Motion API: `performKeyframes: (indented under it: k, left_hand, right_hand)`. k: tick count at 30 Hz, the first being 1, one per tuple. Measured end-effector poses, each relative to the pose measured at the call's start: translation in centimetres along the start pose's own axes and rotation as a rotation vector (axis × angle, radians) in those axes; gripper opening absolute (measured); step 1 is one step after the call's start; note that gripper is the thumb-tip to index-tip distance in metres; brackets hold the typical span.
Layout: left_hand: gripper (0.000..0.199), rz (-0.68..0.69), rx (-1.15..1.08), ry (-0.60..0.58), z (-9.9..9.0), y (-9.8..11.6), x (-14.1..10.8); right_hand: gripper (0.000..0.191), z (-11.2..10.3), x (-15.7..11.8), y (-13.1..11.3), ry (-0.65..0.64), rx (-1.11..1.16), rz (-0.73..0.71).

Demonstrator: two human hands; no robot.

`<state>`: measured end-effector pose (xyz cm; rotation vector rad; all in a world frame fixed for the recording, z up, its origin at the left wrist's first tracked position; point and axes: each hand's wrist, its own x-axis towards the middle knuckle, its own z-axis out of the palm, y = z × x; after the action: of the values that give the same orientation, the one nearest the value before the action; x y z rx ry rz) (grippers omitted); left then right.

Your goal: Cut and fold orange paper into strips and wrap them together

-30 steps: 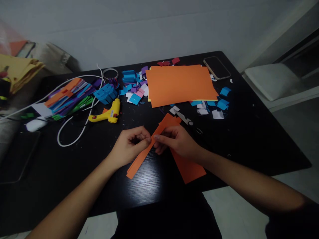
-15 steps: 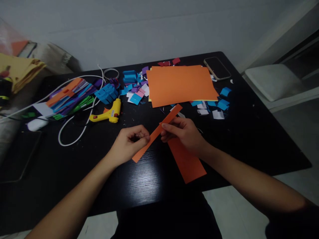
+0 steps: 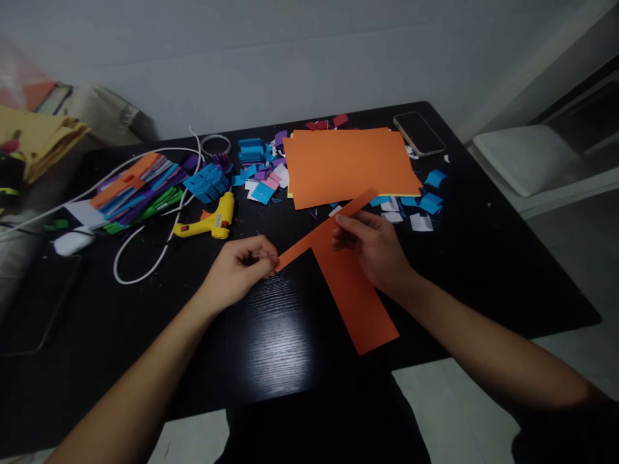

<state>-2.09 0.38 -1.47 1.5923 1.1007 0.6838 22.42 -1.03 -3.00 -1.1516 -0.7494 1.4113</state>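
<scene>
A narrow orange paper strip (image 3: 305, 242) slants up to the right between my hands. My left hand (image 3: 244, 267) pinches its lower left end. Farther up, my right hand (image 3: 370, 245) grips the strip between thumb and fingers, and its upper end sticks out past them. Below my right hand a wider orange paper piece (image 3: 360, 303) lies slanted toward the table's front edge, its upper part partly covered by that hand and the strip. Large orange sheets (image 3: 351, 164) lie behind, over a yellow sheet.
On the black table (image 3: 488, 277) are a yellow glue gun (image 3: 213, 219), a white cable (image 3: 118, 258), bundled coloured strips (image 3: 140, 187), blue folded paper (image 3: 207, 182), paper scraps (image 3: 264, 192) and a phone (image 3: 419, 133). A dark tablet-like object (image 3: 36, 303) lies at the left.
My right hand has moved right and slightly up along the strip. My left hand has shifted a little left and now pinches the strip's end. The strip lies at a flatter slant.
</scene>
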Motion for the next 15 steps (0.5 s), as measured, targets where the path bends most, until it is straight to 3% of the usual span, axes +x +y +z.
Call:
performKeyframes:
  k: [4, 7, 9, 11, 15]
  left_hand:
    - [0.006, -0.011, -0.010, 0.010, -1.0, -0.1, 0.1]
    - [0.010, 0.033, -0.015, 0.114, -1.5, -0.2, 0.1]
    - [0.013, 0.085, -0.016, 0.222, -1.4, -0.2, 0.1]
    - [0.011, 0.105, 0.008, 0.257, -0.9, -0.1, -0.1]
    - [0.014, 0.080, 0.065, 0.117, 0.7, 0.2, -0.4]
  right_hand:
    - [0.016, -0.3, 0.5, -0.2, 0.072, 0.036, -0.042]
    - [0.016, -0.2, 0.5, -0.1, 0.098, 0.054, -0.072]
    - [0.017, 0.1, 0.1, 0.1, 0.039, 0.026, -0.073]
    - [0.020, 0.5, -0.4, 0.5, -0.064, -0.030, -0.056]
    - [0.031, 1.4, -1.6, 1.3, -0.261, -0.113, 0.030]
